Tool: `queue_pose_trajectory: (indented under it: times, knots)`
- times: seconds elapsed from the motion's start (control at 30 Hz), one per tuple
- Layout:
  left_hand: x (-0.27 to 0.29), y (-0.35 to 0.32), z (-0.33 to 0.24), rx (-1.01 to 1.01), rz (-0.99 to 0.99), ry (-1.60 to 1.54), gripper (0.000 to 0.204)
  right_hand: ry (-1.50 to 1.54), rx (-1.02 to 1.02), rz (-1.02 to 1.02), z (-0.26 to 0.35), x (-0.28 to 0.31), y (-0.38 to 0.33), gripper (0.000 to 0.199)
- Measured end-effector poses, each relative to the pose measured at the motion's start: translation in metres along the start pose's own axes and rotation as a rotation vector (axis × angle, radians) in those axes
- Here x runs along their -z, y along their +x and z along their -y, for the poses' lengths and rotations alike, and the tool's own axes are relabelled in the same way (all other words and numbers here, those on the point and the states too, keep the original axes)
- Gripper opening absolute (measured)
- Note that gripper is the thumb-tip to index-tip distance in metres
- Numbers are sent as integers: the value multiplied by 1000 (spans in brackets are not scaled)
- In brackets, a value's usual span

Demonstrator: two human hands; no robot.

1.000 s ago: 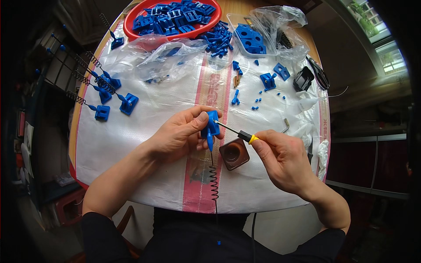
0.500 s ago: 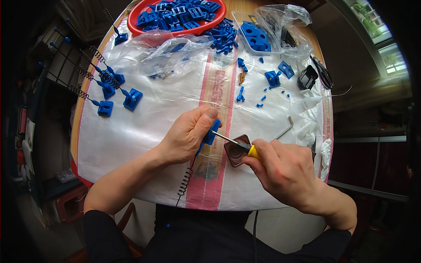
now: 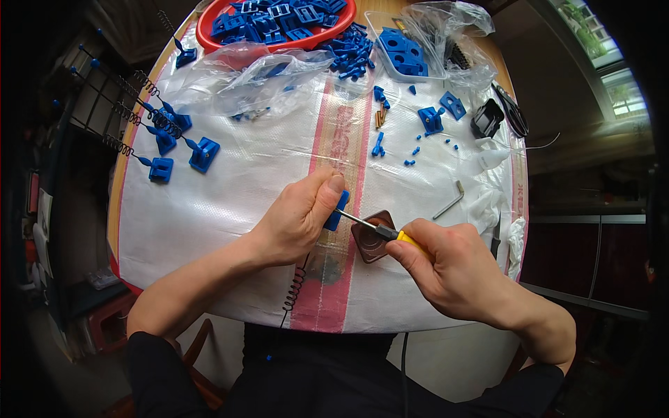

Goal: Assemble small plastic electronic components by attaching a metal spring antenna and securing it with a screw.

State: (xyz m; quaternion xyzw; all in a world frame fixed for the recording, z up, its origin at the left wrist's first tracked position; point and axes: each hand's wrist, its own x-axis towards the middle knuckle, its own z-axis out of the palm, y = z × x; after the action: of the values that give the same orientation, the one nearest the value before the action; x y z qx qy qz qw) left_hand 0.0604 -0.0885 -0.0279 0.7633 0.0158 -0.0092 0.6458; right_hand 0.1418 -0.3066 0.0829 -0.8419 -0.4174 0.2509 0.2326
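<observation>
My left hand (image 3: 297,212) is closed round a blue plastic bracket (image 3: 337,211), thumb on top, and much of the part is hidden by the fingers. A black coiled spring wire (image 3: 295,284) hangs below that hand toward the table's near edge, with a small blue tip at its end. My right hand (image 3: 453,268) grips a screwdriver (image 3: 408,241) by its yellow and black handle. The metal shaft reaches left, its tip against the bracket. Beneath the shaft lies a square brown dish (image 3: 371,240).
A red basin (image 3: 202,35) of blue parts and a clear tub (image 3: 418,76) stand at the back. Finished-looking blue bases with springs (image 3: 204,155) sit at left. Brass pins (image 3: 380,117), small blue pieces, a hex key (image 3: 449,200) and a black box (image 3: 486,121) lie right of centre.
The right hand and the screwdriver handle have turned slightly, and the hand shows more of its back. The left hand keeps its hold on the bracket. The whole view has shifted a little.
</observation>
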Motion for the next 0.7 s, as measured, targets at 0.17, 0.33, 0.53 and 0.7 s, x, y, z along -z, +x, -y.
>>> queue_pose_trajectory:
  times: [0.17, 0.33, 0.53, 0.7]
  knots:
    - [-1, 1, -1, 28, -4, 18, 43, 180, -168, 105, 4, 8, 5, 32]
    - [-1, 0, 0, -10, -17, 17, 43, 284, -264, 178, 2, 10, 8, 37]
    - [-2, 1, 4, -16, -23, -14, 44, 435, -328, 210, -10, 10, 10, 38]
    - [-2, 2, 6, -3, -40, -83, 45, -474, 397, -283, -16, -5, 3, 24]
